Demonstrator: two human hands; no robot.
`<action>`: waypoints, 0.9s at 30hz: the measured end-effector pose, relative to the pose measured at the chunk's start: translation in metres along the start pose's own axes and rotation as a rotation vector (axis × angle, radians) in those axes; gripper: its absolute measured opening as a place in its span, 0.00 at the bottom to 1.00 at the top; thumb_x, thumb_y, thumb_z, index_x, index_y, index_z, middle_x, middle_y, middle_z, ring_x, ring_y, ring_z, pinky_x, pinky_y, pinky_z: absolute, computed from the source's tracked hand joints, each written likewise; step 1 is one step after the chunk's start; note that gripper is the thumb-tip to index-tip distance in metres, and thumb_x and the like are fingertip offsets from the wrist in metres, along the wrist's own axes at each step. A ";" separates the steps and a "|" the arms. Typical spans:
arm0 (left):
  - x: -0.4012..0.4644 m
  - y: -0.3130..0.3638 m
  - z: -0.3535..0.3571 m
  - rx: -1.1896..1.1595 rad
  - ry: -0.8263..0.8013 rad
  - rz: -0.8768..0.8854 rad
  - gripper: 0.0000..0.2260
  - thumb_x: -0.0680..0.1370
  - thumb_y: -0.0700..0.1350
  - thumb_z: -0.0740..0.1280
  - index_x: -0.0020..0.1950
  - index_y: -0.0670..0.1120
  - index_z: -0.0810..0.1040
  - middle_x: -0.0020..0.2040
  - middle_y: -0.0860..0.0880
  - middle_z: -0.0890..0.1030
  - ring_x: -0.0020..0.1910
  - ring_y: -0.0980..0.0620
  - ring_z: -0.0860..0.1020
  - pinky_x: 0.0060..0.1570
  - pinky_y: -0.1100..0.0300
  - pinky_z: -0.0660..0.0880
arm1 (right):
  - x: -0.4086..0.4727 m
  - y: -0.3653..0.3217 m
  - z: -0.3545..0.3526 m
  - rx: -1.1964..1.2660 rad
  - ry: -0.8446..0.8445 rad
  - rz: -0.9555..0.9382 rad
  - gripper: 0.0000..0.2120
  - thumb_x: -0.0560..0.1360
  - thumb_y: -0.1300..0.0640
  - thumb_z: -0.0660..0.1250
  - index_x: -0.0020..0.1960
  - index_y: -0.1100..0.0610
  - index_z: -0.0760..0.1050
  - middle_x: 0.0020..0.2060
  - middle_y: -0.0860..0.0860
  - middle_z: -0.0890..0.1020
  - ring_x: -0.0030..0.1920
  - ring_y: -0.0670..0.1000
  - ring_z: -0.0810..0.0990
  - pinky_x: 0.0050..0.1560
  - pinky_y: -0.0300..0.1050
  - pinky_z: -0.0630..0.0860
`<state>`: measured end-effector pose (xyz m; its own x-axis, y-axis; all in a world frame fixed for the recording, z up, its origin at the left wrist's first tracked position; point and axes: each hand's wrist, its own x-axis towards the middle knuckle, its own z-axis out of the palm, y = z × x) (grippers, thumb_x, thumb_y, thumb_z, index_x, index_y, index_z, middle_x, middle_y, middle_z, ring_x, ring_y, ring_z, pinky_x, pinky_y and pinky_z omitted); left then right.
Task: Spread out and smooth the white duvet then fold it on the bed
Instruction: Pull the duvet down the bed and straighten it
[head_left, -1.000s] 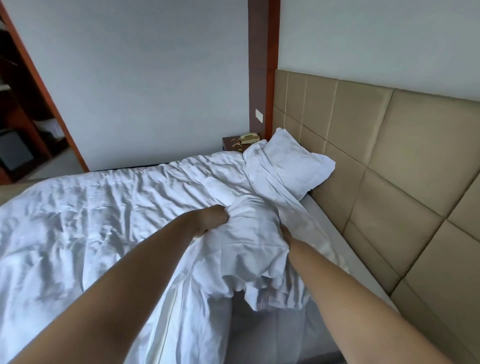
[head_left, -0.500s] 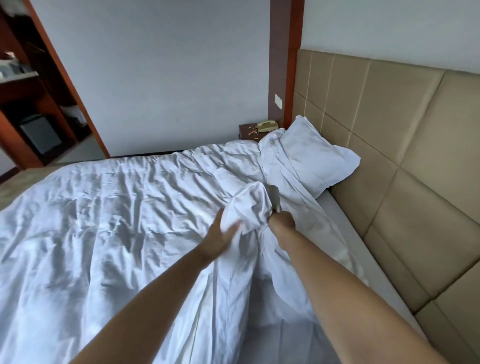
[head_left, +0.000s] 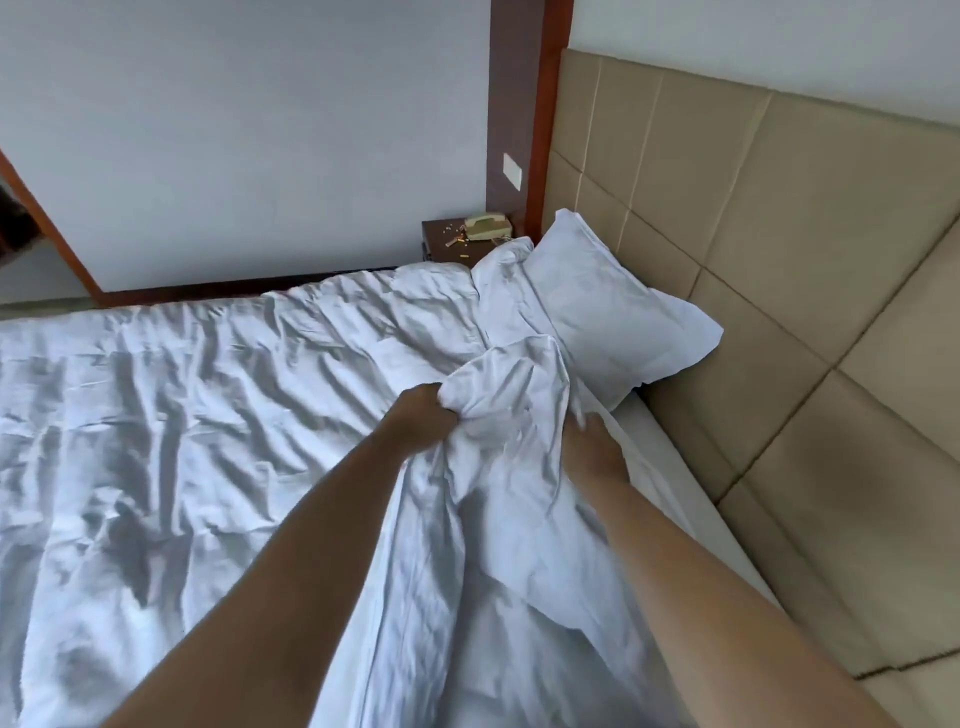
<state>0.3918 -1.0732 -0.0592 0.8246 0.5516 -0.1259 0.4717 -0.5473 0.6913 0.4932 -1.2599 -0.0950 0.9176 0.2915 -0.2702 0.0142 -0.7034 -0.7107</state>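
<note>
the white duvet (head_left: 218, 441) is lying across most of the bed, filling the view from nine o'clock through the centre, and it is creasing all over in deep ridges and shadowed hollows. its headboard-side edge is bunching into a raised hump just right of centre, toward one o'clock of the frame's middle. the left hand (head_left: 421, 421) is clenching a fistful of that hump, fingers curling into the cloth. the right hand (head_left: 592, 447) is sitting at the hump's three o'clock side, partly tucking under a fold and blurring; it seems to be touching the cloth, but whether it is gripping or lying flat i cannot tell.

at one o'clock from the hump a white pillow (head_left: 618, 317) is leaning against the tan padded headboard (head_left: 779, 270). a strip of bare mattress sheet (head_left: 670, 457) is showing between the duvet edge and the headboard at three o'clock. at twelve o'clock a dark nightstand (head_left: 441, 244) is carrying a beige telephone (head_left: 487, 227) and a few small scattered bits.

as for progress, the spreading appears to be partly underway: the far side is lying roughly flat though wrinkled, while the near edge is gathering in a heap. smoothing looks unfinished, and no fold is showing yet.
</note>
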 end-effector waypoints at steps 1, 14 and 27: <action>0.022 -0.012 0.010 0.064 -0.001 0.018 0.19 0.72 0.42 0.64 0.63 0.41 0.75 0.58 0.40 0.79 0.59 0.43 0.76 0.54 0.59 0.70 | 0.011 0.006 0.009 -0.079 0.032 0.001 0.26 0.78 0.36 0.47 0.71 0.48 0.60 0.66 0.54 0.69 0.61 0.56 0.71 0.59 0.54 0.68; 0.047 -0.142 0.202 0.862 -0.528 0.117 0.38 0.76 0.51 0.63 0.78 0.56 0.41 0.78 0.44 0.48 0.77 0.41 0.45 0.69 0.31 0.42 | 0.041 0.148 0.121 -0.848 -0.413 0.010 0.53 0.68 0.39 0.69 0.77 0.45 0.34 0.77 0.53 0.40 0.77 0.57 0.44 0.73 0.59 0.48; 0.080 -0.097 0.200 0.482 -0.546 -0.069 0.40 0.74 0.42 0.63 0.78 0.53 0.41 0.78 0.48 0.52 0.74 0.46 0.60 0.70 0.43 0.58 | 0.079 0.143 0.072 -0.601 -0.282 -0.226 0.14 0.78 0.53 0.58 0.60 0.56 0.74 0.54 0.54 0.81 0.56 0.58 0.78 0.50 0.46 0.71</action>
<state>0.4747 -1.1019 -0.2788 0.7669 0.2708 -0.5818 0.5094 -0.8083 0.2953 0.5390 -1.2902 -0.2648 0.7292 0.5727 -0.3746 0.4843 -0.8186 -0.3088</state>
